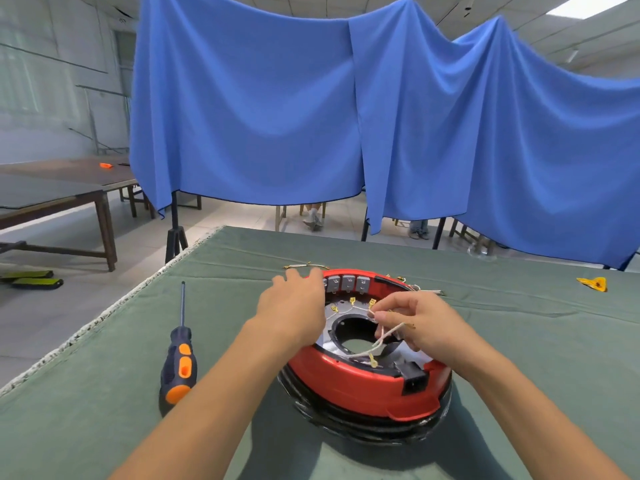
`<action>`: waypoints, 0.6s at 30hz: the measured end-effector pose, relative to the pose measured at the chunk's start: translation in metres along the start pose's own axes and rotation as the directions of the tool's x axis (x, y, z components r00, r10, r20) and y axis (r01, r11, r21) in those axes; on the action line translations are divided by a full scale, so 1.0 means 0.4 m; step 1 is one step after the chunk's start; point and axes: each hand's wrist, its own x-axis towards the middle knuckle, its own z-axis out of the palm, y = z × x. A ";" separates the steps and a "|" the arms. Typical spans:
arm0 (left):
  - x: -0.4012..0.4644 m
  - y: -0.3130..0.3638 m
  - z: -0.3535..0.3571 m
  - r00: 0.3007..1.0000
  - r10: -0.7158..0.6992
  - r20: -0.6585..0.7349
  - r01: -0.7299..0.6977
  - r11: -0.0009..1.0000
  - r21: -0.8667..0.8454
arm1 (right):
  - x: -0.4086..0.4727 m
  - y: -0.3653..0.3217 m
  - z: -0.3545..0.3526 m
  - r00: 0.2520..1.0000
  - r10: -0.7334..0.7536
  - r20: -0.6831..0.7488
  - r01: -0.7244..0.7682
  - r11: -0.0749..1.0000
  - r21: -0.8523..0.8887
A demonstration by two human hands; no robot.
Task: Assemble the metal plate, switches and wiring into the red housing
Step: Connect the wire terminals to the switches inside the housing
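The red housing is seen nearest, resting on the green table cloth, with a metal plate and grey switches inside. Pale wires are pinched in the right hand. The left hand is laid on the housing's far-left rim, fingers loosely spread. A screwdriver is placed to the left.

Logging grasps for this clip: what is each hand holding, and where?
Right hand pinches thin pale wires mid-length, above the red round housing. Left hand rests on its rim, gripping nothing visible.
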 end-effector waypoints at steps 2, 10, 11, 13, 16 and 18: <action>-0.011 0.008 -0.016 1.000 -0.010 0.008 0.009 0.999 0.047 | -0.007 -0.001 -0.015 0.998 0.012 0.059 -0.012 1.000 0.008; -0.023 0.052 -0.025 0.986 -0.156 0.062 0.151 0.986 0.077 | -0.002 -0.010 -0.019 0.979 0.144 0.143 -0.133 0.988 -0.080; -0.019 0.049 -0.025 0.984 -0.168 0.052 0.165 0.984 0.065 | 0.005 -0.014 -0.016 0.979 0.150 0.135 -0.144 0.988 -0.053; -0.010 0.046 -0.023 0.989 -0.149 0.004 0.149 0.988 0.033 | 0.022 -0.015 -0.008 0.987 0.132 0.097 -0.132 0.991 -0.001; 0.008 0.045 -0.017 0.994 -0.003 -0.110 -0.005 0.998 -0.069 | 0.048 -0.007 0.009 0.991 0.125 0.048 -0.126 0.992 0.014; 0.019 0.045 -0.009 0.984 0.102 -0.149 -0.123 0.982 -0.144 | 0.062 0.000 0.018 0.987 0.156 0.037 -0.156 0.988 -0.008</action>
